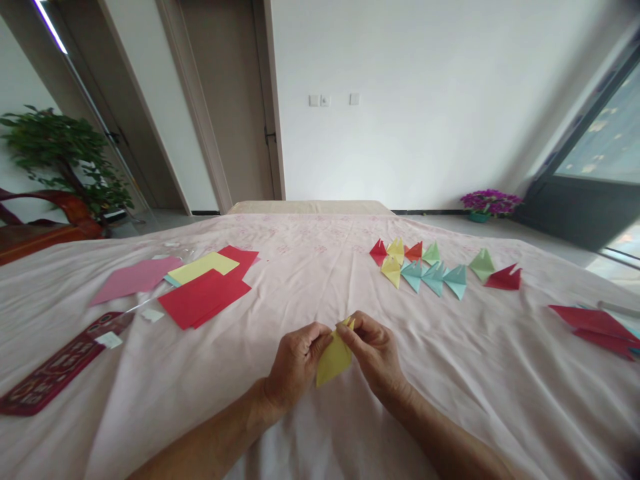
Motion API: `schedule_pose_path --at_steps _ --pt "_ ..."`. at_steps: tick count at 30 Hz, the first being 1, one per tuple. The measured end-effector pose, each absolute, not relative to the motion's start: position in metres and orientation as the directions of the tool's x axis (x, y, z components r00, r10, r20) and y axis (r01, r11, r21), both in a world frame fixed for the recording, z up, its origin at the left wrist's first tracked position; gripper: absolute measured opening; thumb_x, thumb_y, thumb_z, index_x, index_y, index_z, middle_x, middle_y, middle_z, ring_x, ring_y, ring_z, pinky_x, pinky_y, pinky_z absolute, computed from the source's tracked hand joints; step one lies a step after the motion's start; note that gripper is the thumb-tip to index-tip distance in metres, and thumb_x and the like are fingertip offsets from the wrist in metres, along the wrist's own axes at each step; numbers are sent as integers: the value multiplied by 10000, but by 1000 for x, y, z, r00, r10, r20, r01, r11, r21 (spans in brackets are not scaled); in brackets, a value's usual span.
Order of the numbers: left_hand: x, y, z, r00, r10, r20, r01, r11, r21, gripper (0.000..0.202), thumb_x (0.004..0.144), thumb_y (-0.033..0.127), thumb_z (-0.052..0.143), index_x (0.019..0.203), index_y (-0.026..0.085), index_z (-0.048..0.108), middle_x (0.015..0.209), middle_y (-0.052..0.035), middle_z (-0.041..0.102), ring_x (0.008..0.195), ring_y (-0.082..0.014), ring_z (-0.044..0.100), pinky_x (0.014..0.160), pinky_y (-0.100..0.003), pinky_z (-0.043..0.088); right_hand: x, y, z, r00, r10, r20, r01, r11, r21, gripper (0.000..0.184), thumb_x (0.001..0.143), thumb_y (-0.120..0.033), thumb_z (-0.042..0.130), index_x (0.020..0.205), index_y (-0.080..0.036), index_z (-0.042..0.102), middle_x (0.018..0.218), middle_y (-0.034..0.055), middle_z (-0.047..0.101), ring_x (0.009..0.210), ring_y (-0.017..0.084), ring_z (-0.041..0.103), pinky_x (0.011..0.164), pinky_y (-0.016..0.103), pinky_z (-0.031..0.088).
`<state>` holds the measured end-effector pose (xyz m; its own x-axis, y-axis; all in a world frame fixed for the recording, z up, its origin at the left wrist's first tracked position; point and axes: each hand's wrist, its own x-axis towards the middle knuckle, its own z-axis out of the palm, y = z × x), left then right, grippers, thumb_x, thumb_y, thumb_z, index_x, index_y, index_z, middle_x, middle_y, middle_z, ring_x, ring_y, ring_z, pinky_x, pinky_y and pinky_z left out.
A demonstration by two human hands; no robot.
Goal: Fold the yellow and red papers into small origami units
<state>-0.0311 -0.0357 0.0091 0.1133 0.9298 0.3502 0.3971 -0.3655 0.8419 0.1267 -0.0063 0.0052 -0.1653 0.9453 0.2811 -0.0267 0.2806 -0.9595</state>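
Note:
Between my two hands is a folded piece of yellow paper (334,360), its pointed end hanging down toward me. My left hand (299,360) pinches its upper left edge between thumb and fingers. On the other side, my right hand (376,350) grips the top right edge, the thumb pressed against the front. The fingertips partly hide the upper folds. Beyond my right hand lie several finished-looking folded paper pieces, among them a yellow one (391,272), a light blue one (434,279) and a dark red one (504,277).
Flat red sheets (200,300), a yellow sheet (203,268) and a pink sheet (135,280) lie at the left. Nearer is a dark red printed strip (55,367). Red folded paper (595,330) rests far right. A wrinkled pink cloth (300,280) covers the surface.

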Motion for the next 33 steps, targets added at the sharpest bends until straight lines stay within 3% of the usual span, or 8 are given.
schedule_pose_path --at_steps 5,9,13,18,23,29,33 --pt "-25 -37 8 112 945 307 363 -326 873 257 886 388 549 770 165 602 691 19 586 649 -116 530 604 -192 401 126 -7 6 -149 959 241 -87 230 -969 315 782 -403 691 636 -184 518 554 -41 465 512 91 398 487 222 327" --pt "-25 -35 7 51 967 248 303 -252 919 311 860 435 575 726 156 595 647 30 532 614 -107 479 556 -188 380 124 -7 7 -205 958 201 -146 173 -974 309 745 -453 716 698 -181 577 603 -21 548 540 111 468 513 233 379" --pt "-29 -33 5 6 971 239 245 -234 941 305 851 432 588 737 150 599 654 30 517 606 -101 456 552 -185 381 124 -7 7 -177 959 223 -62 215 -975 310 728 -475 723 783 -185 627 671 4 606 591 135 520 554 250 424" --pt "-31 -34 3 31 964 263 298 -260 918 306 854 419 590 715 147 601 640 28 531 604 -100 466 558 -185 374 125 -9 11 -119 948 296 84 307 -948 287 762 -439 694 682 -180 600 602 -10 560 559 123 477 525 238 387" --pt "-30 -33 4 40 963 265 322 -264 909 327 853 434 582 699 146 602 632 24 548 594 -104 478 551 -187 377 127 -9 14 -148 966 213 -23 212 -977 318 784 -457 661 651 -182 571 569 -26 517 546 116 455 516 235 370" --pt "-35 -27 8 -84 971 222 250 -196 948 317 819 442 609 700 148 594 609 29 523 564 -103 455 520 -188 367 128 -6 17 -271 935 230 89 262 -961 318 800 -492 638 889 -188 665 749 11 634 636 134 530 575 238 412" --pt "-36 -27 9 -90 971 223 251 -195 948 292 817 412 611 689 150 588 607 27 523 572 -105 456 529 -186 368 124 -3 7 -248 948 197 167 242 -956 315 754 -479 691 728 -174 617 639 -16 560 567 113 476 514 220 367"
